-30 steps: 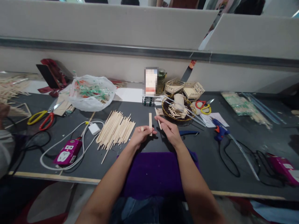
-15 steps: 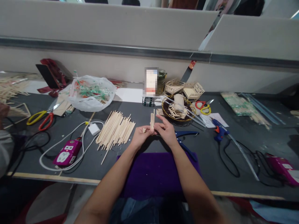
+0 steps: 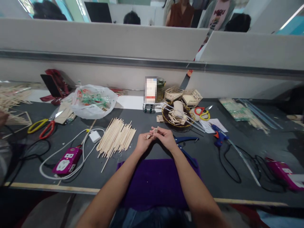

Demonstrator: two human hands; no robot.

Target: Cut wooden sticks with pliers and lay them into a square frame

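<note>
My left hand [image 3: 143, 143] and my right hand [image 3: 165, 137] meet over the dark table [image 3: 209, 158], both pinched on a small bundle of short wooden sticks [image 3: 155, 130] whose ends poke up between the fingers. A further short stick end [image 3: 148, 136] shows at my left fingers. A fanned pile of long wooden sticks [image 3: 116, 136] lies just left of my left hand. Blue-handled cutters [image 3: 185, 144] lie beside my right wrist. A purple cloth [image 3: 154, 182] covers the near edge under my forearms.
A round basket of stick offcuts [image 3: 177, 115] and small stick models [image 3: 184, 95] stand behind my hands. A blue glue gun [image 3: 219, 136] with a black cord lies right. A pink power strip [image 3: 67, 158], scissors [image 3: 40, 126] and a plastic bag [image 3: 93, 100] lie left. People are behind the partition.
My right hand brought its single stick to the bundle in my left hand. Both hands then closed over the sticks, which now stand lower. The camera tilted up a little.
</note>
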